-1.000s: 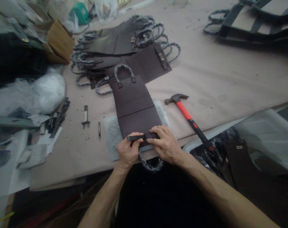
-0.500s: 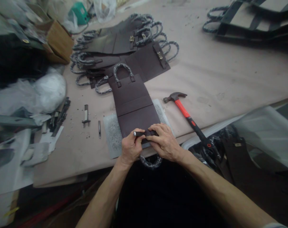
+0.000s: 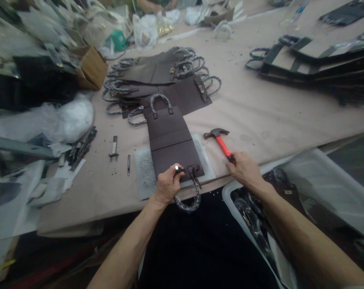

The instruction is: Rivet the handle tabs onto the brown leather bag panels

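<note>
A dark brown bag panel [image 3: 172, 134] with plastic-wrapped handles lies across a pale, speckled board [image 3: 145, 172] at the table's front edge. Over the panel's near end, my left hand [image 3: 167, 184] is closed round a metal punch [image 3: 177, 168], its shiny end showing and its tip hidden. Beside that hand, one wrapped handle [image 3: 186, 208] hangs over the edge. To the right, my right hand [image 3: 245, 170] has its fingers wrapped round the black grip of a claw hammer [image 3: 222, 143]. The hammer's head and red shaft point away from me, at the table surface.
Behind the panel lies a pile of similar brown bag pieces [image 3: 148, 66]. A slim metal rod [image 3: 128, 165] and a pronged tool [image 3: 114, 149] lie at left. A white-rimmed bin [image 3: 230, 190] stands below the edge at right. Another person's hands [image 3: 154, 7] show at the back.
My right hand has left the panel's near end and moved right onto the hammer's grip. My left hand still holds the punch. The view has tilted up, showing more of the table's far side.
</note>
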The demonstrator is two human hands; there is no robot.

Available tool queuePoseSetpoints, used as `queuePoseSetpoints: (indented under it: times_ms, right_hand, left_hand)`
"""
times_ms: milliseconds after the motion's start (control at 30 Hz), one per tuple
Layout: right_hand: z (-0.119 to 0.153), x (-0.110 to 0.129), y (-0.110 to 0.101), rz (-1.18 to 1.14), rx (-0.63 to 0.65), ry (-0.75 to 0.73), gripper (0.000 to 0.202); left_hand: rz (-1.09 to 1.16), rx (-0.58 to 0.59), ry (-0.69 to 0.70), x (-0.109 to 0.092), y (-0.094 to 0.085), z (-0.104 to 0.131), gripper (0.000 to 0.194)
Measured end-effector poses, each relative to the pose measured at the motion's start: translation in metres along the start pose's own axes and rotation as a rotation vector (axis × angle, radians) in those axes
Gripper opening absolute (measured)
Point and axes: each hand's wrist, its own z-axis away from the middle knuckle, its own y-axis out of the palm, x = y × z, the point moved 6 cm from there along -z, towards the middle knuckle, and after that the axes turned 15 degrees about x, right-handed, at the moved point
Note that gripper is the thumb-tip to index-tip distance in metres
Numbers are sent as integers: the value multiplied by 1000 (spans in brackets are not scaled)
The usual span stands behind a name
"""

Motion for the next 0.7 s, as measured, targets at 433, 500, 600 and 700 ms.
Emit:
queuePoseSetpoints:
  times_ms: [433, 500, 600, 700]
  right_hand:
    - [55, 91, -32, -649, 189, -143, 28]
    - [86, 110, -56, -364, -20, -370, 32]
    - [120, 129, -66, 95, -164, -584, 30]
    - [131, 135, -58, 359, -72, -648, 28]
  left_hand:
    - [21, -11, 28, 4, 4, 1, 14]
    - [12, -8, 19, 6, 6, 2, 16]
    - [-3, -8, -1, 9, 8, 3, 17]
    - [-13, -6, -10, 10, 9, 3, 13]
